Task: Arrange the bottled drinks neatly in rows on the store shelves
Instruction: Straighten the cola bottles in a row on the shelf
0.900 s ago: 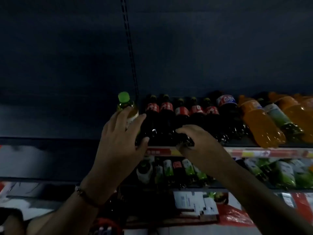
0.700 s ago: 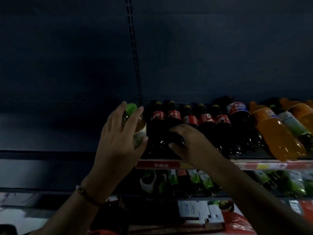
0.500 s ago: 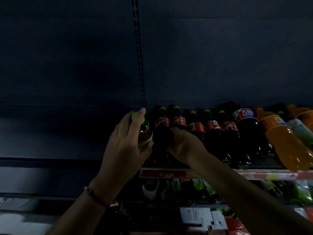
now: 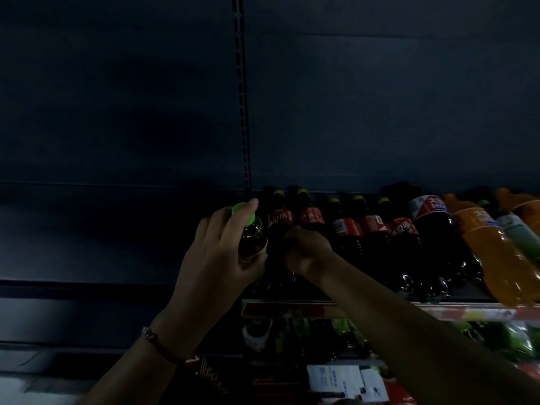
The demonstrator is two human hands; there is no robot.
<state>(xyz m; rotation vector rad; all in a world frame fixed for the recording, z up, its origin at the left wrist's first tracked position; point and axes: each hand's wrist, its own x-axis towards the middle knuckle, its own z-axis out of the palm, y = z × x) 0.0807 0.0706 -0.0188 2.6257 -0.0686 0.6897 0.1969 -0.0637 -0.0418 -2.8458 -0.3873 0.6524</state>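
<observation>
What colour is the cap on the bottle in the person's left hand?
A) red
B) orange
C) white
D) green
D: the left hand grips a bottle of amber drink whose cap is bright green, at the left end of the row of dark red-labelled bottles.

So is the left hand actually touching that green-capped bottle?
Touching. The head view shows the left hand wrapped around the green-capped bottle, fingers over its body and one fingertip lying across the cap.
</observation>
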